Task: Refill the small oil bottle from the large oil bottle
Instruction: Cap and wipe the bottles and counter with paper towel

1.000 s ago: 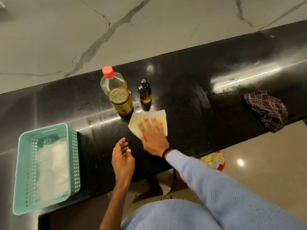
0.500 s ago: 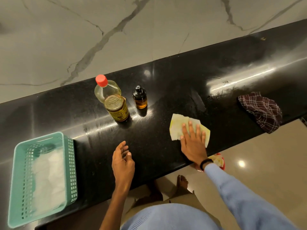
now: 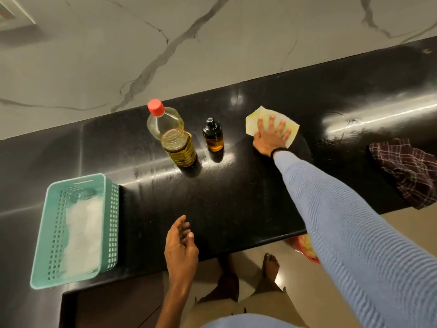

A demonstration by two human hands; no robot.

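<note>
The large oil bottle (image 3: 173, 136), clear plastic with a red cap on, stands upright on the black counter (image 3: 227, 200). Just right of it stands the small dark oil bottle (image 3: 212, 136) with a black cap, holding amber oil. Further right, near the back of the counter, my right hand (image 3: 272, 136) presses flat with spread fingers on a yellowish wipe (image 3: 253, 119). My left hand (image 3: 181, 245) hovers at the counter's front edge, fingers relaxed, holding nothing.
A teal plastic basket (image 3: 75, 230) with white tissue inside sits at the left front. A dark checked cloth (image 3: 406, 169) lies at the right edge. Below the counter are my bare feet and a red bowl (image 3: 305, 250) on the floor.
My right hand slid the wipe from in front of the bottles to the right, then back toward the wall beside the small bottle. My left hand stayed put.
</note>
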